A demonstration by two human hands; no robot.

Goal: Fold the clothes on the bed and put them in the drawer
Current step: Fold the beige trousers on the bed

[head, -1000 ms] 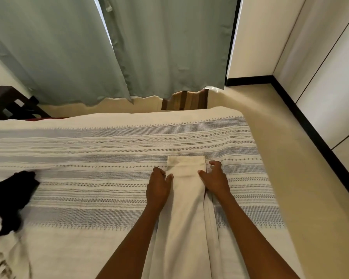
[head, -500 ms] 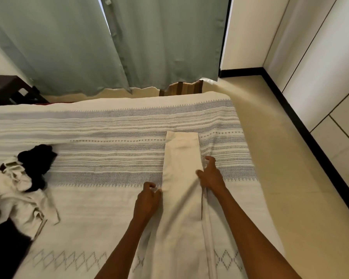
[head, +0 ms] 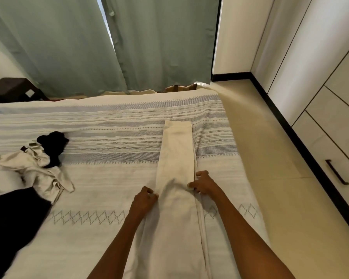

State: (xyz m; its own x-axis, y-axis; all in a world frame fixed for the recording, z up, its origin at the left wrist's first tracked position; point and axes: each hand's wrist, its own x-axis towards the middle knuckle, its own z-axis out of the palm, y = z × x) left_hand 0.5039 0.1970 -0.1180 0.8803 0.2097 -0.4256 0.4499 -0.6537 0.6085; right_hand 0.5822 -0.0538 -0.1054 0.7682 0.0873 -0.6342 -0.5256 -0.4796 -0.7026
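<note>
My left hand (head: 144, 201) sits at the left edge of a long cream garment (head: 176, 168), fingers curled in and pinching the fabric there. My right hand (head: 205, 183) is at the opposite edge, a little farther up, fingers bent and gripping the cloth, with the thumb lying on top of it. The garment is folded into a narrow strip that runs away from me across the bed (head: 109, 178), which has a white cover with blue-grey woven bands. Well to the left on the bed lies a crumpled cream garment (head: 34, 170) touching a black garment (head: 52, 142). On the right, beyond the floor, stand white drawers (head: 334, 137) with dark handles, all closed.
</note>
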